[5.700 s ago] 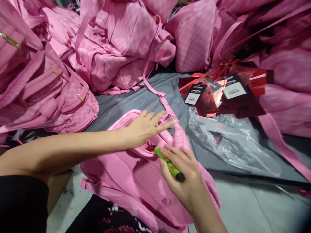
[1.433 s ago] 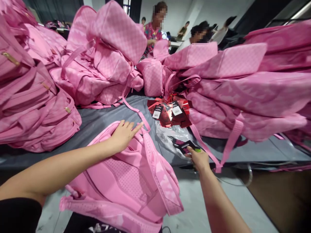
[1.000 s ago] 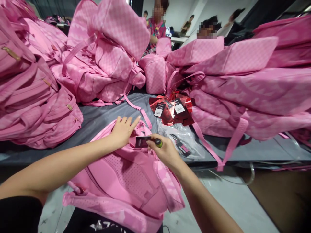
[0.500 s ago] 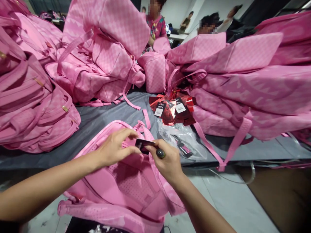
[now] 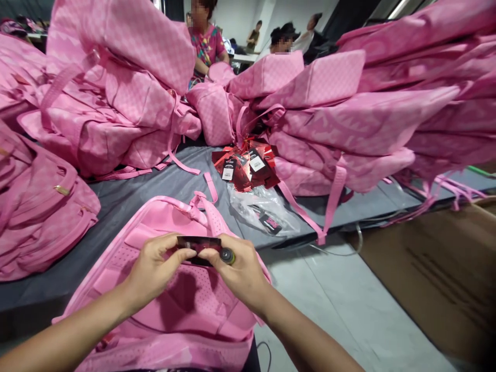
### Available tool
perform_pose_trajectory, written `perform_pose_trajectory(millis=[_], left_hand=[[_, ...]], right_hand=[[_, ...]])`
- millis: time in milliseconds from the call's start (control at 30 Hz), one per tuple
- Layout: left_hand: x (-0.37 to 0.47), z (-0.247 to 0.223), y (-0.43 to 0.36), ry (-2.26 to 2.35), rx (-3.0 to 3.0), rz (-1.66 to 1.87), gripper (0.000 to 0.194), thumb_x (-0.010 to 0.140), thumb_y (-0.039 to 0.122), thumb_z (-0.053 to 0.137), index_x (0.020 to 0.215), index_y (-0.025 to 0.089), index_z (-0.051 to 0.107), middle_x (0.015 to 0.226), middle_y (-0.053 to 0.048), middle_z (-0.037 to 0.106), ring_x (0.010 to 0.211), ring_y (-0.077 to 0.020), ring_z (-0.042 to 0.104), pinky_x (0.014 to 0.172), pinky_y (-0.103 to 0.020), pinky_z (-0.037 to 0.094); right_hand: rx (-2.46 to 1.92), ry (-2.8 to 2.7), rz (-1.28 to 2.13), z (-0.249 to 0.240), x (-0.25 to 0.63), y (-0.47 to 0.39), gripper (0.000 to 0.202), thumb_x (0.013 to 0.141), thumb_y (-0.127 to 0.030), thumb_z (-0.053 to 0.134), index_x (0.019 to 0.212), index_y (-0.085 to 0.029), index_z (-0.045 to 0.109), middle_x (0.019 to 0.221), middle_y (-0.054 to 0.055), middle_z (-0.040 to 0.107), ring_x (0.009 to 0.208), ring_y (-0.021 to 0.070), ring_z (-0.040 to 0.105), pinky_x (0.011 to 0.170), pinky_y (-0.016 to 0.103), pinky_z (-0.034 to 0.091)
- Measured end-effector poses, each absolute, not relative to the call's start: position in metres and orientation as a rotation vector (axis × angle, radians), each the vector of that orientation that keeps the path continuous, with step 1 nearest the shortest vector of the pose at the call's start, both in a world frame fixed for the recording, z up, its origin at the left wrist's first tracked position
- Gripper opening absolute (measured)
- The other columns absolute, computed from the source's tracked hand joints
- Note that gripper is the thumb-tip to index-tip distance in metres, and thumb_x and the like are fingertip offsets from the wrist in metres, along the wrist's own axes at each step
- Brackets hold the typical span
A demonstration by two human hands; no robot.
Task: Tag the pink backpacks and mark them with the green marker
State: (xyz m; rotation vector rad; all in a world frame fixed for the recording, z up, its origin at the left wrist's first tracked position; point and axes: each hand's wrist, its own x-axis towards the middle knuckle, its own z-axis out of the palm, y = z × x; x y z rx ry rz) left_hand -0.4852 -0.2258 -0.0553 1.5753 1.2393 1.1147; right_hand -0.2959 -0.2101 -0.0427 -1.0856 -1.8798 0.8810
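Both my hands pinch a dark hang tag point(image 5: 198, 245) in front of me. My left hand point(image 5: 159, 261) grips its left end, with the thumb on the near face. My right hand point(image 5: 241, 266) holds the right end. A dark, round-ended tool with a yellow-green side point(image 5: 227, 256) also sticks out of my right hand; the rest of it is hidden. Below the hands lies a pink backpack point(image 5: 155, 310), its perforated back panel facing up and a strap stretching across the front. Beyond it is a pile of red and black hang tags point(image 5: 248, 168).
Beside the pile, a clear plastic bag point(image 5: 267, 209) holds a black tag. Pink backpacks are heaped on the dark-covered table point(image 5: 155, 188) at left point(image 5: 42, 206) and right point(image 5: 349, 129). A cardboard box point(image 5: 437, 274) stands on the floor at right. A person point(image 5: 207, 44) is behind the heap.
My left hand has closed onto the tag, which it was only reaching toward before. The tag now lies level between both hands. The view has swung to the right.
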Motion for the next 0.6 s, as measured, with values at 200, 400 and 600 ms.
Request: perform_pose_trajectory(millis=[200,400,600], left_hand=[[-0.478,-0.058,-0.228,1.170,1.411,1.130,0.013,0.086,0.026,0.065,0.088,0.018,0.075,0.084,-0.002,0.074,0.079,-0.0152,0.068,0.073,-0.024,0.054],[-0.470,-0.067,-0.228,1.228,1.440,1.124,0.011,0.085,0.025,0.067,0.088,0.017,0.075,0.082,-0.001,0.074,0.077,-0.0136,0.066,0.073,-0.023,0.052],[-0.457,-0.068,-0.224,1.248,1.464,1.080,0.015,0.087,0.030,0.065,0.083,0.018,0.073,0.076,0.000,0.072,0.071,-0.0130,0.065,0.067,-0.023,0.052]], right_hand=[[-1.190,-1.764,0.942,-0.047,-0.281,-0.216,0.033,0.088,-0.041,0.065,0.067,-0.017,0.061,0.059,-0.003,0.053,0.054,0.0091,0.042,0.051,0.023,0.033],[-1.111,-1.790,1.015,-0.049,-0.267,-0.217,0.030,0.092,-0.034,0.057,0.067,-0.017,0.061,0.061,-0.002,0.056,0.057,0.0103,0.048,0.054,0.022,0.036],[-1.297,-1.684,0.874,-0.053,-0.247,-0.213,0.037,0.086,-0.039,0.061,0.058,-0.020,0.046,0.053,-0.004,0.045,0.050,0.0092,0.039,0.047,0.022,0.031]])
